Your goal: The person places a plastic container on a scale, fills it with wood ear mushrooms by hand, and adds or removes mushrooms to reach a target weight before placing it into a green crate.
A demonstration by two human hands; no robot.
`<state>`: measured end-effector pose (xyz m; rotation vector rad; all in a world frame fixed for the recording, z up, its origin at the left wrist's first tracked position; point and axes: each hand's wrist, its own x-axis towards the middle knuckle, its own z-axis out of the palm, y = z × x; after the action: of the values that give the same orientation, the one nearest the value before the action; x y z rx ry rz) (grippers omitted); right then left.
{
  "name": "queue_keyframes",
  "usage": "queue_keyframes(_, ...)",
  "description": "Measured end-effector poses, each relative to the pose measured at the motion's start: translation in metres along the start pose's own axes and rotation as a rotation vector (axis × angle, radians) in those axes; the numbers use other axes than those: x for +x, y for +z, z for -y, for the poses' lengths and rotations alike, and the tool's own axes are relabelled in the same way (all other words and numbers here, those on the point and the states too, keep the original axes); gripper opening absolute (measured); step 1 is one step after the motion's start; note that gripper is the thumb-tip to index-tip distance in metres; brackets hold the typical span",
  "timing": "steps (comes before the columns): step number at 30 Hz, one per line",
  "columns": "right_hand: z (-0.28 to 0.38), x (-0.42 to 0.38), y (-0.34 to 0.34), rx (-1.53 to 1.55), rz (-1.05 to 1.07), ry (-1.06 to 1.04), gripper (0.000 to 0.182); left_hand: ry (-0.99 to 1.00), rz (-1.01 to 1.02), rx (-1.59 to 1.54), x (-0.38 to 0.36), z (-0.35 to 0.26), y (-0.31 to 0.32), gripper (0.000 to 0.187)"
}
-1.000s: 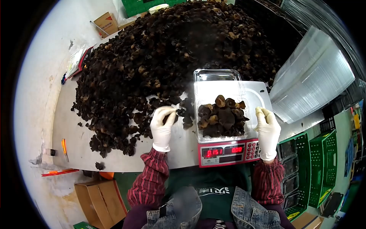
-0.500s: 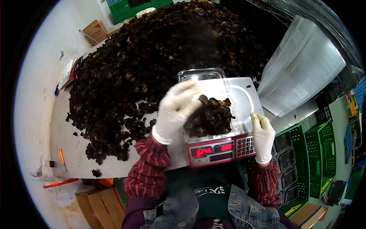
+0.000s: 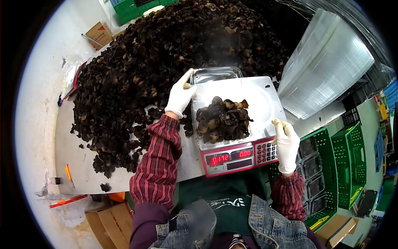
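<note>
One clear plastic clamshell (image 3: 207, 144) lay open on the electronic scale (image 3: 265, 112), its base filled with wood-ear mushrooms (image 3: 224, 121) and its lid (image 3: 217, 74) spread beyond the platform's far edge. You would likely have found it light and thin-walled, apt to flex under a squeeze, so opposite sides of the base rim looked the surest hold. The mushrooms seemed soft, rubbery and perhaps slippery, better scooped than pinched.

Your left hand (image 3: 182, 92) was at the lid's left edge, thumb and fingers parted; you could not tell whether they gripped the plastic. Your right hand (image 3: 285, 139) was half curled beside the scale's keypad, nothing visible in it, though its inner side was hidden.

Both hands were gloved, and one display read 0.172. Around them you had one large heap of wood ears (image 3: 166, 62), its pieces too many to count, one orange-handled cutter (image 3: 69, 176) on the table (image 3: 89, 166), and one nested stack of clear containers (image 3: 327, 66). Two green crates (image 3: 330, 182) stood at your right, the nearer holding at least four clear packs (image 3: 311, 166).
</note>
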<state>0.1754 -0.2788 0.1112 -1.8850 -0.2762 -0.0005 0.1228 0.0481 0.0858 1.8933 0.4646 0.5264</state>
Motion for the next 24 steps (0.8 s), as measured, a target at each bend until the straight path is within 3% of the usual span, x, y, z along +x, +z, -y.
queue_keyframes(2, 0.0, 0.0, 0.0, -0.007, 0.02, 0.015, 0.027, 0.086, -0.103, -0.457, -0.005, -0.01, 0.005, 0.065)
queue_keyframes(3, 0.002, 0.0, 0.0, -0.004, 0.013, 0.012, 0.027, 0.1, -0.201, -0.503, -0.016, -0.031, 0.007, 0.049)
queue_keyframes(4, 0.006, -0.001, 0.0, 0.037, 0.034, 0.005, 0.033, 0.186, -0.059, -0.493, -0.028, -0.025, -0.003, 0.04)
queue_keyframes(5, 0.007, -0.003, 0.0, 0.079, 0.054, -0.001, 0.039, 0.27, 0.085, -0.481, -0.042, -0.018, -0.017, 0.034)
queue_keyframes(7, -0.006, -0.001, -0.004, 0.069, 0.149, -0.1, 0.049, 0.722, 0.047, 0.069, -0.076, -0.01, -0.026, 0.021)
queue_keyframes(9, -0.008, -0.003, 0.003, 0.112, 0.379, -0.002, 0.049, 0.471, -0.045, 0.275, -0.127, -0.03, -0.016, 0.021)
queue_keyframes(10, -0.011, -0.006, 0.01, 0.095, 0.434, 0.012, 0.047, 0.268, -0.058, 0.11, -0.143, -0.037, -0.006, 0.025)
queue_keyframes(11, 0.027, -0.009, 0.018, 0.112, 0.485, 0.316, 0.042, 0.062, -0.068, -0.054, -0.155, -0.04, 0.002, 0.03)
queue_keyframes(12, 0.023, -0.01, 0.02, 0.2, 0.519, 0.297, 0.04, -0.172, -0.085, -0.35, -0.162, -0.034, 0.01, 0.035)
queue_keyframes(13, 0.015, -0.011, 0.02, 0.282, 0.541, 0.278, 0.038, -0.246, -0.046, -0.54, -0.166, -0.032, 0.011, 0.035)
queue_keyframes(18, -0.018, -0.017, 0.027, 0.523, 0.555, 0.103, 0.021, -0.277, -0.054, -0.675, -0.167, -0.043, 0.02, 0.04)
queue_keyframes(21, -0.001, -0.024, 0.013, 0.49, 0.482, 0.206, 0.035, -0.228, -0.087, -0.615, -0.17, -0.039, 0.028, 0.042)
queue_keyframes(24, -0.001, -0.035, -0.003, 0.525, 0.385, 0.279, 0.038, -0.12, -0.07, -0.582, -0.175, -0.046, 0.044, 0.042)
